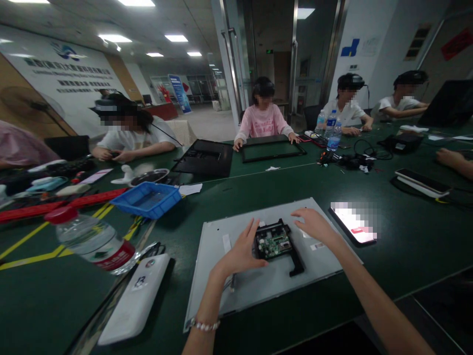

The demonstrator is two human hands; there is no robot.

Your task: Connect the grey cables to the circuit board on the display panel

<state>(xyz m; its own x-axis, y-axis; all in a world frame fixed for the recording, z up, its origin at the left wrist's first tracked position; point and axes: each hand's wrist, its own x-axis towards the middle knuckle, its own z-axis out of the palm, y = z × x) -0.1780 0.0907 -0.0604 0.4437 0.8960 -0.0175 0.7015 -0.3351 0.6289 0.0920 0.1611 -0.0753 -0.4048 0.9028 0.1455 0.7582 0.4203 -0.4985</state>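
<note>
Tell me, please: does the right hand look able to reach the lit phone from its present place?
Most likely yes. The right hand seems to hold nothing, and the phone lies close by on the table, just past the edge of the grey panel, with nothing visible blocking the way.

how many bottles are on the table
4: a red-capped bottle near left; far right, a front bottle, with a left bottle and a middle bottle behind. Others may be hidden.
</note>
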